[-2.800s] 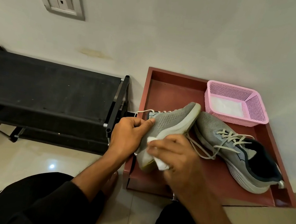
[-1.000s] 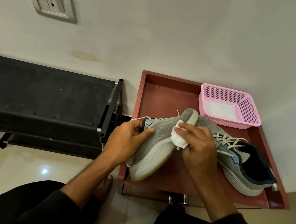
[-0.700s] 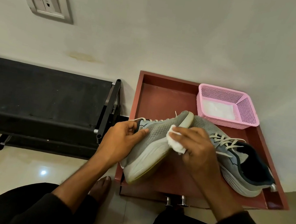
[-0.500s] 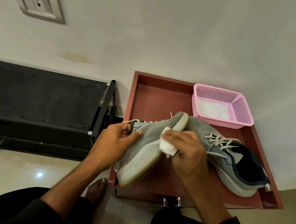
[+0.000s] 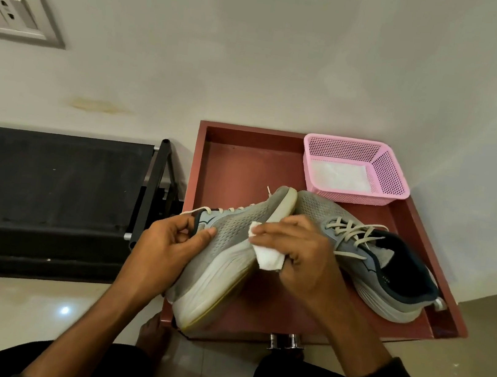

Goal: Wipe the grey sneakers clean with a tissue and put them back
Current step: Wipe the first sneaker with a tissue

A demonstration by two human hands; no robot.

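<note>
Right hand [image 5: 304,261] fingers curled round a folded white tissue [image 5: 267,255], pinching it & pressing it vs the side of a grey sneaker [image 5: 231,250] where mesh meets the pale sole. Left hand [image 5: 163,250] grips the same shoe at the lace end: thumb laid on the mesh, other fingers hooked over the collar by the laces. Shoe is tilted on its side, toe pointing away toward the wall, heel nearest the person, hanging over the front-left edge of a red-brown tray [image 5: 238,161]. 2nd grey sneaker [image 5: 368,264] lies upright-ish on the tray just right of the 1st, toes nearly touching, dark lining showing. Pink mesh basket [image 5: 384,176] w/ white tissues inside sits in the tray's back right corner. Black shoe rack [image 5: 47,187] stands left of the tray, wall socket [image 5: 12,11] above it on the wall. Black-clothed knees at bottom of view
</note>
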